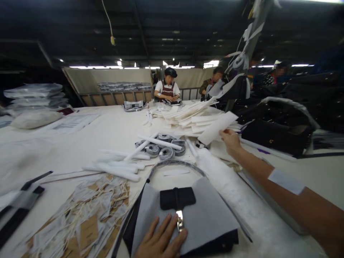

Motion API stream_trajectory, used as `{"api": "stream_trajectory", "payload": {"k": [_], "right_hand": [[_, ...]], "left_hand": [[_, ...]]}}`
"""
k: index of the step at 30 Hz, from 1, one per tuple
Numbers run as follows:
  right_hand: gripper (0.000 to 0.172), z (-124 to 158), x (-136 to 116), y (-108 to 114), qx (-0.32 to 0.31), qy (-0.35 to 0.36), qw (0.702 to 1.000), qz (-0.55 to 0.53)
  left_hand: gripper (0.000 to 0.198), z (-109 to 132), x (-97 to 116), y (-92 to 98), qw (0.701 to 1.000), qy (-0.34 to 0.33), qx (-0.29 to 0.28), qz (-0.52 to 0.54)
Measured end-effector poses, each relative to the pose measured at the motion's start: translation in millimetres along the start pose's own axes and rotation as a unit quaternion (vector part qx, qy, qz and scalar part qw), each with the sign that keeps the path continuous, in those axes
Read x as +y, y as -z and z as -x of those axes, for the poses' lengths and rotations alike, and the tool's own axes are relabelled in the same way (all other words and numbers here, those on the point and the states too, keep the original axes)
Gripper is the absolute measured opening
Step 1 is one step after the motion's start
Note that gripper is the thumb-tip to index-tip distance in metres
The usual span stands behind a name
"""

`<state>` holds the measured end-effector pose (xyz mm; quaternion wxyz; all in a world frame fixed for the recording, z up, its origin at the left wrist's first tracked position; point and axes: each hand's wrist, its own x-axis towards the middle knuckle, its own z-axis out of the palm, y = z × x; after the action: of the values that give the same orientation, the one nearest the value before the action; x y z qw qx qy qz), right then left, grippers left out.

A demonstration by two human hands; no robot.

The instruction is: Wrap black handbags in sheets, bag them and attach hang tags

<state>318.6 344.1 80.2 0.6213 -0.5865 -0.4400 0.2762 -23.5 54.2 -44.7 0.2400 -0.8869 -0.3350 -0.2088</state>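
Right now the left hand (162,238) lies flat, fingers a little apart, on a grey sheet (212,215) covering the front of a black bag (220,245); the bag sits at the middle of the tabletop's (80,143) near edge, its handle (176,163) arched toward the far edge; a metal clasp (179,218) shows just beside the fingertips, below a black tab (166,199); the right hand (230,139) reaches out toward the tabletop's right edge — thumb and fingers pinched together on a white strip (215,129), held by its right end at a loose pile of white sheets (185,116); between bag and pile lie coiled straps (166,153) and white tubes (118,172), some tubes across the coils; tags with strings (88,231) spread toward the near left corner; dark bags (279,138) are heaped along the right edge; at the far edge a co-worker (167,87) — both hands low before the body — faces this way.
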Motion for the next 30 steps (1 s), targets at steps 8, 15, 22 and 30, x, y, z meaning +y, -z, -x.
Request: {"api": "stream_trajectory", "payload": {"k": [8, 15, 22, 30], "right_hand": [[0.038, 134, -92, 12, -0.448, 0.082, 0.890, 0.034], [0.025, 244, -38, -10, -0.603, 0.294, 0.689, 0.274], [0.054, 242, -31, 18, -0.622, 0.338, 0.634, 0.312], [0.057, 241, -60, 15, -0.560, 0.388, 0.671, 0.294]], "left_hand": [[0.043, -11, 12, 33.1, 0.979, 0.104, -0.106, 0.143], [0.026, -7, 18, 31.3, 0.962, 0.141, -0.120, 0.200], [0.030, -4, 18, 30.9, 0.966, 0.140, -0.092, 0.195], [0.042, -9, 14, 37.0, 0.971, 0.122, -0.093, 0.185]]}}
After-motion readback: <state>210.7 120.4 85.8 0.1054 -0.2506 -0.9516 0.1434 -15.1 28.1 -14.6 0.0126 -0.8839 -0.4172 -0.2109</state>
